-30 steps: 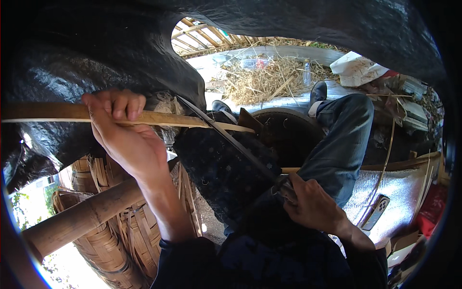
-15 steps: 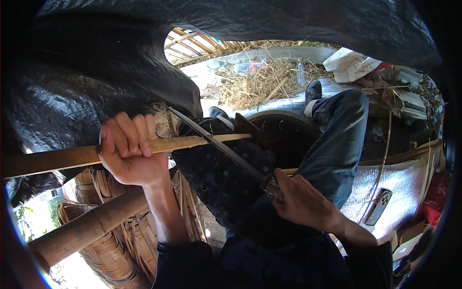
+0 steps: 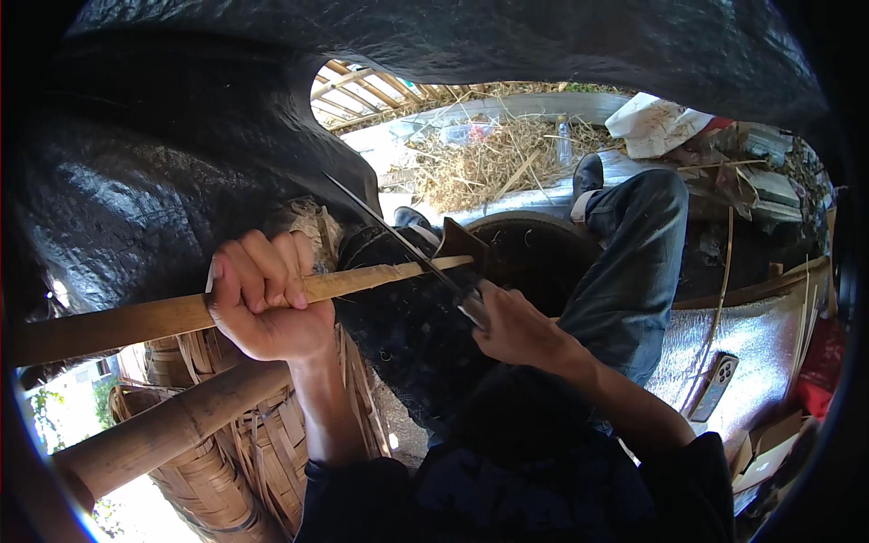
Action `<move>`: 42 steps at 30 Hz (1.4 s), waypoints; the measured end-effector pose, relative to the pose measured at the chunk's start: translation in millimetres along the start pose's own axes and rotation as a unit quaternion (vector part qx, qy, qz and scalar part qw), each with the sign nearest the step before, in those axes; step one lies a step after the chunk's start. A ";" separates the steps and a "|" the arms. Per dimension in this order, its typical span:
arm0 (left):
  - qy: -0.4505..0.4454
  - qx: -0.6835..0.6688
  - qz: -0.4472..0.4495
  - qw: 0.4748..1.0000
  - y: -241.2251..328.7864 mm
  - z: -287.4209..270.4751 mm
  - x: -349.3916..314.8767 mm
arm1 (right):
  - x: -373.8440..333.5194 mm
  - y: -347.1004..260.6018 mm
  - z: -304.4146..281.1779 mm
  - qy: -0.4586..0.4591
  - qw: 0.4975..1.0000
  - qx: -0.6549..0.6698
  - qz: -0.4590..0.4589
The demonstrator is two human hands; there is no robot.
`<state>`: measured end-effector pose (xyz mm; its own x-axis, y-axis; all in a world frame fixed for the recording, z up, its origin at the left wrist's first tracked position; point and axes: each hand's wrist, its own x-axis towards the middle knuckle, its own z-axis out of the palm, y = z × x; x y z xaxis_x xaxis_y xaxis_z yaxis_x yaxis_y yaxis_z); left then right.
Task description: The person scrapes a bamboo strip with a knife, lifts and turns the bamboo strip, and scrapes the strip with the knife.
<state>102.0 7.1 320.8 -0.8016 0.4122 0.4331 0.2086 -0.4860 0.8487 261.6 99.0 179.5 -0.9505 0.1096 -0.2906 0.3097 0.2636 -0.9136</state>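
My left hand (image 3: 272, 294) grips the bamboo strip (image 3: 362, 280), fingers curled over its upper edge and palm beneath. The strip lies across the front of my body; its broad end extends to the left edge of the view, and its tapered end sits over the dark patterned cloth (image 3: 398, 317) on my lap, just beside a brown angular plate (image 3: 463, 242).

My right hand (image 3: 516, 330) is wrapped around the handle of the long-bladed knife (image 3: 389, 230). The blade points up and to the left, crossing the strip near its tapered end; I cannot tell whether the edge touches the strip.

Surroundings: at lower left, a bamboo pole (image 3: 181, 416) runs in front of woven baskets (image 3: 204, 489). At right, a phone (image 3: 715, 387) rests on a silver reflective sheet (image 3: 674, 362). Ahead, a clear bottle (image 3: 564, 140) stands beside a heap of straw (image 3: 480, 167). Black plastic sheeting (image 3: 181, 136) hangs at upper left.
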 end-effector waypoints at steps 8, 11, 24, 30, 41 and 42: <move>0.009 -0.006 -0.008 1.000 0.4 4.8 -3.4 | -16.0 34.7 -7.9 -0.042 0.990 -0.064 0.118; 0.002 0.005 0.005 1.000 -1.9 -0.3 0.6 | 12.6 27.6 -17.4 -0.088 0.979 -0.041 0.178; 0.053 -0.024 0.004 0.998 23.8 -41.9 23.6 | 39.6 76.8 -14.4 -0.148 0.943 -0.124 0.272; 0.149 0.034 0.055 0.987 36.2 -30.3 45.2 | 36.7 79.9 -27.5 -0.044 0.956 -0.138 0.257; 0.015 0.025 0.084 0.996 41.4 -45.5 40.1 | 22.0 74.6 -49.1 -0.032 0.951 -0.027 0.307; 0.035 0.051 0.074 0.995 33.1 -42.3 34.0 | 18.1 66.8 -51.4 -0.014 0.956 0.021 0.291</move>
<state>57.9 -27.6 350.8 -0.7943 0.2854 0.5364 0.3798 -0.4559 0.8050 266.3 167.8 127.9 -0.6172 0.1994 -0.7611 0.7864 0.1261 -0.6047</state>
